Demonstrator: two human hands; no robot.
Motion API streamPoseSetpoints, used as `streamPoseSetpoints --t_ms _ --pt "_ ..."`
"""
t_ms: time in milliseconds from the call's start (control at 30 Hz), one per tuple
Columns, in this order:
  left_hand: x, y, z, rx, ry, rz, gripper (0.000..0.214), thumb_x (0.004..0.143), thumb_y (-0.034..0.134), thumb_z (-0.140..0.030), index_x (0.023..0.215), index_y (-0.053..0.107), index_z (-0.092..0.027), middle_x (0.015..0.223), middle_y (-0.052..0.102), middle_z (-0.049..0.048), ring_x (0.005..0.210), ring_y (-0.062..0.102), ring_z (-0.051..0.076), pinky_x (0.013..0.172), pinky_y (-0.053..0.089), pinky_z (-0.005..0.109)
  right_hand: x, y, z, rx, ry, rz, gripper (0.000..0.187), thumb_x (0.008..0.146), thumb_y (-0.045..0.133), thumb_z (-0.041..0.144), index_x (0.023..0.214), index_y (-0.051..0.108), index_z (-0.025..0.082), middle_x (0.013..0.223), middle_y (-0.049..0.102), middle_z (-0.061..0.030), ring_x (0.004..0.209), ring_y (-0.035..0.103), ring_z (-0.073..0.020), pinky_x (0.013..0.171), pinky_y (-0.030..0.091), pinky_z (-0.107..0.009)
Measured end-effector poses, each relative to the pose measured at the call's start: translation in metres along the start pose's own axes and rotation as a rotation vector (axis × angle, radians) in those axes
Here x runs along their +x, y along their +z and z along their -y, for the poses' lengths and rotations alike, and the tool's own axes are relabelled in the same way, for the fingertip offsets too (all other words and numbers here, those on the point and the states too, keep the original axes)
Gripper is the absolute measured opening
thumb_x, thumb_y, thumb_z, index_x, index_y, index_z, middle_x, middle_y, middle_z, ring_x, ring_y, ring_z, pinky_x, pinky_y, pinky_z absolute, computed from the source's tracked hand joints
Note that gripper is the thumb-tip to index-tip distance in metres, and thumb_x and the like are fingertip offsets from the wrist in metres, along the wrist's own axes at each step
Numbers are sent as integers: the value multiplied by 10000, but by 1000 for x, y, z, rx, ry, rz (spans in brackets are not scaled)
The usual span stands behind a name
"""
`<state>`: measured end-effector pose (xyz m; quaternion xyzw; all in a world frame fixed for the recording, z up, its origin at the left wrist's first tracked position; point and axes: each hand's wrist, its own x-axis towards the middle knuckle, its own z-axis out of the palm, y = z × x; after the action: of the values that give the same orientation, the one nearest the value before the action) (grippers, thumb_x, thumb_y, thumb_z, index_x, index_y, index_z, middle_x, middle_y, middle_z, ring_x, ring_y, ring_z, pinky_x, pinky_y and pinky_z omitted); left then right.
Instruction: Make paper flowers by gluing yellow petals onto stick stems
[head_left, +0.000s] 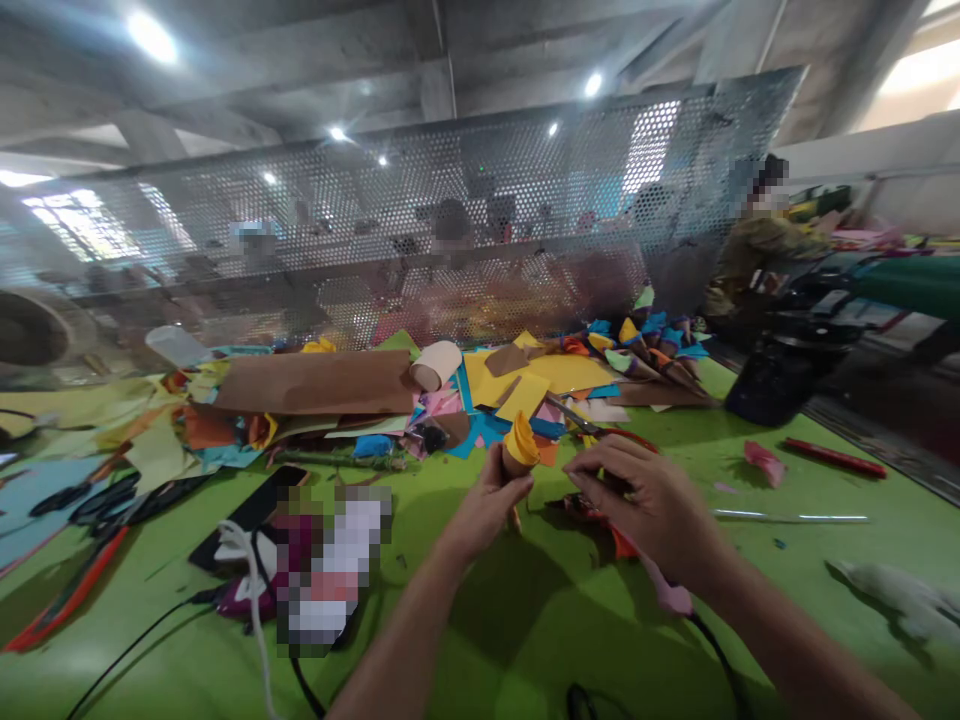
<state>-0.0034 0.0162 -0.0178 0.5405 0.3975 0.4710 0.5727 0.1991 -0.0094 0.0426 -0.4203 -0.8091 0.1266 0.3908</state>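
Over green table [637, 670], our left hand [480, 510] pinches yellow cone [520, 448], seemingly rolled, not yet among piled cones [664, 362] beyond; right hand's [652, 500] grip we cannot tell.

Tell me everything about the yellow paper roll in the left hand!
The yellow paper roll is curled in layers with a pointed top. Brown material that looks like paper wraps its lower part. It stands roughly upright above the green table, its wrap pinched by the left hand. The right hand is apart from it.
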Motion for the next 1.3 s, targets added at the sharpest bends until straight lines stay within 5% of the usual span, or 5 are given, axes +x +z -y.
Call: streamPoseSetpoints --t_ms 400,733,867,1033,1300 --pt "4 0 12 -23 184 -95 358 777 732 -366 993 490 -218 894 573 -12 842 558 111 838 465 254 -58 -11 -28 -447 621 328 359 851 526 555 681 534 239 575 661 -33 519 603 -215 479 291 -284" --pt "8 -1 11 -5 149 -138 420 722 750 -366 1069 578 -204 947 640 46 969 607 201 957 460 366 -68 -4 -36 -345 657 321 171 762 606 379 732 536 225 678 674 -30 577 612 -198 529 319 -276" --pt "7 -1 11 -13 142 -152 451 719 743 -336 1116 581 -199 1042 650 65 978 600 185 973 445 352 -71 -5 -36 -21 750 191 164 704 630 354 760 561 216 641 613 5 542 572 -172 517 380 -273" --pt "6 -2 12 -27 153 -175 408 706 748 -327 1063 610 -190 1042 667 72 996 604 197 953 462 343 -78 -12 -26 602 905 -118 462 625 758 399 1006 598 193 744 650 -16 615 590 -170 482 430 -245" --pt "4 1 7 -94 108 -130 594 678 780 -359 1218 595 -197 1201 659 118 1135 587 246 1043 414 388 -68 -17 -12 1041 935 -106 266 541 817 315 703 651 185 545 568 4 437 401 -84 398 338 -205"
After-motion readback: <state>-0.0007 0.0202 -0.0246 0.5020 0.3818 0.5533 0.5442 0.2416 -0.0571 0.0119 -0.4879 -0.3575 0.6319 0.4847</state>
